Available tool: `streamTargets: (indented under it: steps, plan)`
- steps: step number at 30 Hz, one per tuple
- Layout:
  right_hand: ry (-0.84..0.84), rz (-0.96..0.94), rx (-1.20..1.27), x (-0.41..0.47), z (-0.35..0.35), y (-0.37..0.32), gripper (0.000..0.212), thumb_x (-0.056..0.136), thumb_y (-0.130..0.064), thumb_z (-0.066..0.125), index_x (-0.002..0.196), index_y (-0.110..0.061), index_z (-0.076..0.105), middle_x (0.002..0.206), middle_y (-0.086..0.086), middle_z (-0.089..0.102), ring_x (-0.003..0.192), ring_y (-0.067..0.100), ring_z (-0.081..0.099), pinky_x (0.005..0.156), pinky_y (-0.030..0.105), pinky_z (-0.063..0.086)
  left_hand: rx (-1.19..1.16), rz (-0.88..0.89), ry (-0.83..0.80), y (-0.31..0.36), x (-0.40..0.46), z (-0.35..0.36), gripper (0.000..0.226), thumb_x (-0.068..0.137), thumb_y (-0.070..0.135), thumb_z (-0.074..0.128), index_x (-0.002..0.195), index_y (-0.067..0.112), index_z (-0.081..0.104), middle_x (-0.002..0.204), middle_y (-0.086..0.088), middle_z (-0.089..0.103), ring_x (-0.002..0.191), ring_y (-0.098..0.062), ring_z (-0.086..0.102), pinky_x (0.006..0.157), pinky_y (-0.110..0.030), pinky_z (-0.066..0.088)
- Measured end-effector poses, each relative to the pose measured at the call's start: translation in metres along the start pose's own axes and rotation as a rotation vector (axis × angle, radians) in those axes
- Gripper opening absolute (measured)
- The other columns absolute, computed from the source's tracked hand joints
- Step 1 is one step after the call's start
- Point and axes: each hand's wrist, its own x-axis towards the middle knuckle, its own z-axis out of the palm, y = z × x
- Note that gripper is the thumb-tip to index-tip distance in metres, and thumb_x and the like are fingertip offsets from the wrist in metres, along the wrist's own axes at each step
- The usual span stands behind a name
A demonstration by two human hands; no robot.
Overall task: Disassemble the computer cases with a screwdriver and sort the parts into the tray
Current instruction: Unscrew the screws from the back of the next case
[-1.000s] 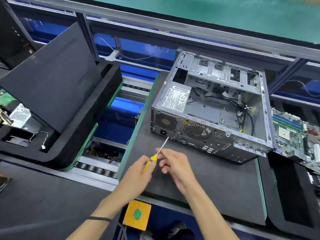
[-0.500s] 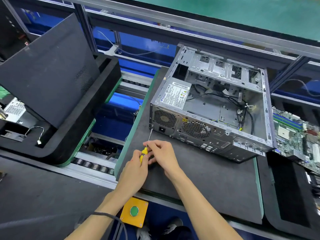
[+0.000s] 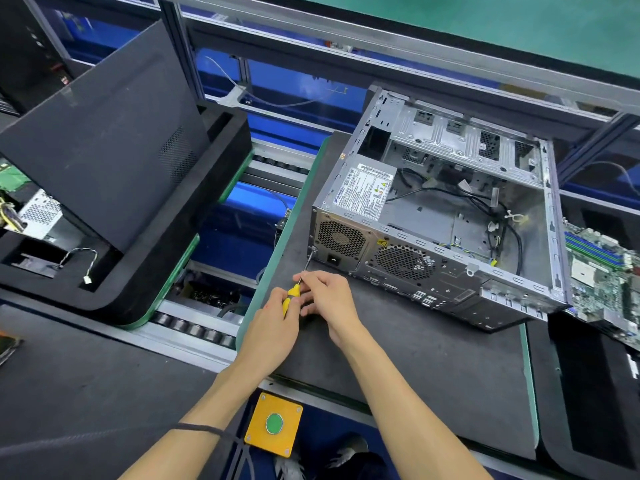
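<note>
We have the screwdriver (image 3: 293, 295) in both hands: our left hand (image 3: 273, 327) is curled round the yellow handle, and our right hand (image 3: 327, 299) pinches it up near the shaft. The tip sits at a screw (image 3: 313, 250) on the rear panel of the computer case (image 3: 440, 216), at the panel's left edge beside the power supply (image 3: 363, 192) grille.

The shaft meets the screw at a slant, so we judge the likeliest fault is the tip riding out of the head and rounding it, or skating across the panel. The handle is small and held only by fingertips, so a stiff screw could twist it loose. Once freed, the screw may drop and roll: the case stands near the left edge of the worktop (image 3: 415, 358), and the roller conveyor (image 3: 194, 327) in the gap beyond that edge would swallow it. The open case could also shift under sideways push, since neither hand braces it.

The worktop is a dark, matt pad with a green rim; the case lies on its side toward the far edge, cables loose inside. Left of the gap sits a black foam tray (image 3: 114, 282) with a black side panel (image 3: 104, 143) leaning in it and a small cable in a slot. Off the right edge a motherboard (image 3: 602, 271) rests on another black tray. A yellow box with a green button (image 3: 274, 423) hangs below the near edge. Aluminium framing and a green floor lie beyond.
</note>
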Motion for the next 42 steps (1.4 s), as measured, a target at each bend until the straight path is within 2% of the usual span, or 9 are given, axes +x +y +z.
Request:
streamTargets:
  steps: [4, 13, 16, 18, 22, 27, 33, 40, 42]
  plan:
    - [0.004, 0.005, 0.005, -0.001, -0.001, 0.004, 0.023, 0.101, -0.015, 0.053, 0.095, -0.006, 0.074, 0.073, 0.006, 0.066, 0.058, 0.013, 0.063, 0.049, 0.024, 0.051, 0.016, 0.000, 0.004, -0.001, -0.002, 0.002, 0.022, 0.105, 0.039, 0.037, 0.086, 0.030, 0.043, 0.077, 0.007, 0.055, 0.078, -0.014, 0.054, 0.055, -0.030, 0.032]
    - [-0.002, -0.004, 0.021, 0.003, -0.004, 0.003, 0.024, 0.101, -0.014, 0.053, 0.096, -0.005, 0.074, 0.074, 0.007, 0.064, 0.059, 0.014, 0.061, 0.047, 0.023, 0.050, 0.022, 0.028, 0.014, 0.002, 0.000, 0.000, 0.019, 0.105, 0.039, 0.039, 0.091, 0.027, 0.046, 0.074, 0.006, 0.056, 0.070, -0.012, 0.055, 0.056, -0.033, 0.039]
    - [-0.010, 0.006, 0.071, 0.005, -0.003, 0.004, 0.024, 0.101, -0.014, 0.052, 0.092, -0.008, 0.074, 0.076, 0.008, 0.063, 0.058, 0.013, 0.059, 0.046, 0.023, 0.047, 0.117, 0.100, 0.121, 0.006, -0.005, -0.002, 0.017, 0.102, 0.039, 0.044, 0.095, 0.026, 0.038, 0.070, 0.008, 0.054, 0.061, -0.011, 0.053, 0.049, -0.027, 0.038]
    - [-0.009, 0.020, 0.130, 0.006, -0.001, 0.005, 0.023, 0.100, -0.013, 0.053, 0.092, -0.008, 0.074, 0.078, 0.009, 0.063, 0.057, 0.013, 0.056, 0.046, 0.022, 0.045, 0.185, 0.183, 0.229, 0.007, -0.013, -0.004, 0.026, 0.099, 0.043, 0.052, 0.095, 0.026, 0.032, 0.065, 0.008, 0.053, 0.052, -0.010, 0.051, 0.043, -0.028, 0.037]
    - [-0.020, 0.056, 0.184, 0.008, 0.002, 0.006, 0.021, 0.099, -0.012, 0.054, 0.095, -0.005, 0.073, 0.077, 0.008, 0.062, 0.057, 0.011, 0.057, 0.046, 0.022, 0.047, 0.126, 0.216, 0.300, 0.003, -0.018, -0.005, 0.026, 0.097, 0.039, 0.058, 0.094, 0.025, 0.037, 0.073, 0.005, 0.057, 0.059, -0.015, 0.053, 0.046, -0.027, 0.037]
    - [-0.081, 0.063, 0.071, 0.009, 0.002, 0.003, 0.023, 0.100, -0.012, 0.050, 0.091, -0.008, 0.071, 0.073, 0.005, 0.061, 0.058, 0.013, 0.058, 0.049, 0.023, 0.049, 0.021, 0.187, 0.292, -0.001, -0.020, 0.001, 0.021, 0.098, 0.028, 0.059, 0.095, 0.022, 0.039, 0.076, 0.003, 0.058, 0.063, -0.017, 0.057, 0.051, -0.041, 0.047]
    - [-0.069, 0.037, 0.089, 0.010, 0.002, 0.006, 0.024, 0.100, -0.014, 0.049, 0.092, -0.010, 0.070, 0.074, 0.004, 0.061, 0.060, 0.012, 0.060, 0.052, 0.024, 0.051, 0.012, 0.184, 0.282, 0.000, -0.018, 0.002, 0.020, 0.098, 0.031, 0.056, 0.096, 0.024, 0.037, 0.075, 0.005, 0.058, 0.062, -0.011, 0.057, 0.050, -0.038, 0.047]
    - [-0.106, 0.042, 0.047, 0.008, -0.004, 0.005, 0.023, 0.101, -0.014, 0.048, 0.093, -0.008, 0.068, 0.077, 0.007, 0.062, 0.059, 0.014, 0.060, 0.052, 0.025, 0.051, -0.003, 0.159, 0.279, -0.002, -0.020, 0.008, 0.021, 0.098, 0.031, 0.057, 0.095, 0.025, 0.036, 0.074, 0.003, 0.059, 0.062, -0.014, 0.058, 0.052, -0.040, 0.047]
    - [-0.118, 0.042, 0.025, 0.008, -0.003, 0.005, 0.022, 0.102, -0.015, 0.048, 0.093, -0.009, 0.068, 0.078, 0.007, 0.062, 0.058, 0.013, 0.060, 0.052, 0.024, 0.051, -0.017, 0.165, 0.289, -0.003, -0.021, 0.009, 0.023, 0.098, 0.030, 0.057, 0.094, 0.027, 0.035, 0.073, 0.005, 0.058, 0.060, -0.009, 0.056, 0.048, -0.034, 0.042]
